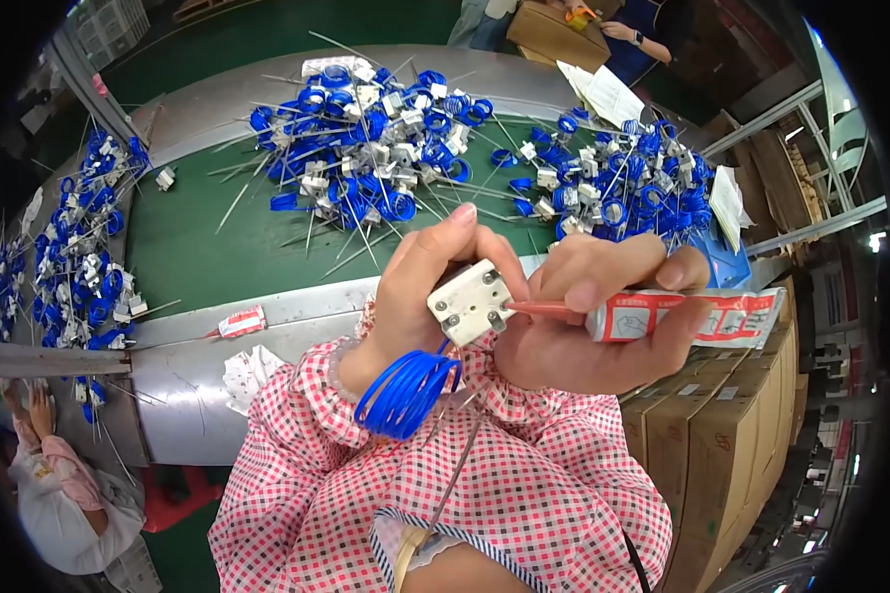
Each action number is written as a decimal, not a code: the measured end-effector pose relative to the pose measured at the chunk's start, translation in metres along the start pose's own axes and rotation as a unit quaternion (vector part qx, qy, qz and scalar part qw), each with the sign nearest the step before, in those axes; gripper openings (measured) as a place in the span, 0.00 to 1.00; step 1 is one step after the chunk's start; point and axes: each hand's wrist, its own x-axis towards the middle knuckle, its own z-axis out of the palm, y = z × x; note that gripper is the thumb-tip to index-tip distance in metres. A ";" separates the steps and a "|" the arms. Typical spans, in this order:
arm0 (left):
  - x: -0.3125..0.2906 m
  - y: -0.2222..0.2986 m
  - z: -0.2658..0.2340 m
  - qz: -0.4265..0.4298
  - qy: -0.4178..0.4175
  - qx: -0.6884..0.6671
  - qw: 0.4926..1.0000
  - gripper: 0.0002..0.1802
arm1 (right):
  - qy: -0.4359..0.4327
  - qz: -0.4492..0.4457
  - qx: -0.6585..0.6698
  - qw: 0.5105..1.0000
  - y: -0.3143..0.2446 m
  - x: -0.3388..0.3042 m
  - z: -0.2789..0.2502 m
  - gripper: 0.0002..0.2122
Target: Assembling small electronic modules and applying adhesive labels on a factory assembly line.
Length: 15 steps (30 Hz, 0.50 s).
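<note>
Two hands: white part [470, 301], glue tube [697, 316]

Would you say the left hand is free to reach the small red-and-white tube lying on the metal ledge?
Probably not as things stand: the left hand is gripping the white block with its blue coil. The path to the small tube looks open, though.

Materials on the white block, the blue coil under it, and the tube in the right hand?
White square block: likely matte ceramic or plastic, with shiny metal screws. Blue coiled loop: glossy, probably plastic-sheathed tubing or wire. Red-and-white squeeze tube: creased and dented, so soft metal or laminate; red nozzle looks plastic.
</note>
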 end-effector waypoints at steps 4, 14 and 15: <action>0.002 0.000 0.000 0.010 -0.009 -0.011 1.000 0.31 | -0.059 -0.024 0.044 0.997 0.002 0.002 -0.006 0.15; -0.001 0.008 -0.007 -0.007 -0.016 -0.041 0.999 0.30 | -0.197 0.018 0.091 0.976 0.006 0.000 -0.012 0.18; -0.001 0.008 -0.008 -0.012 -0.019 -0.040 0.999 0.30 | -0.197 0.021 0.089 0.976 0.006 0.000 -0.012 0.18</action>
